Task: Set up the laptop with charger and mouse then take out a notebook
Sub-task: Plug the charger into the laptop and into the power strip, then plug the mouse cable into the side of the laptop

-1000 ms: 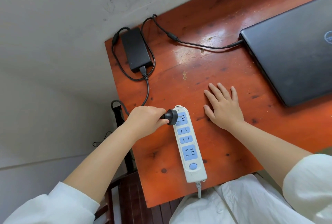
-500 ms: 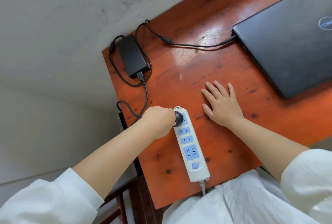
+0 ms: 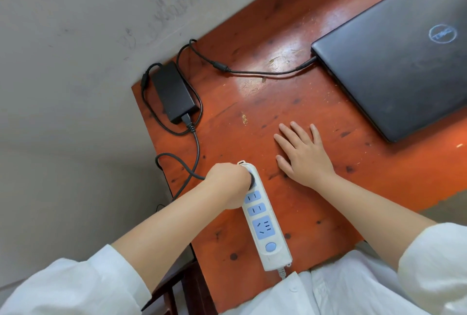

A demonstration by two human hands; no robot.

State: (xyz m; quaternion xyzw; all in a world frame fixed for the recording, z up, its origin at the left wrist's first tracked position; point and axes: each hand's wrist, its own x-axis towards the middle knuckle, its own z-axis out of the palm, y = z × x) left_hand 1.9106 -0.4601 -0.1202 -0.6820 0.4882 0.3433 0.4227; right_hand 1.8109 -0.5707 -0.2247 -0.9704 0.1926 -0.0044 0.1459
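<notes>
Black plug (image 3: 251, 180) gripped in left hand (image 3: 228, 184) at power strip's (image 3: 264, 218) twelve o'clock end; right hand (image 3: 304, 156) spread flat on table (image 3: 290, 102).

My left hand (image 3: 228, 183) now presses the black plug (image 3: 251, 181) into the top socket of the power strip (image 3: 262, 216); a second ago I held the plug just beside it, fully visible.

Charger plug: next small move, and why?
Probably let go. The left hand is closed on the plug, which looks pressed into the top socket of the power strip. The right hand lies flat on the table, and the laptop is closed.
</notes>
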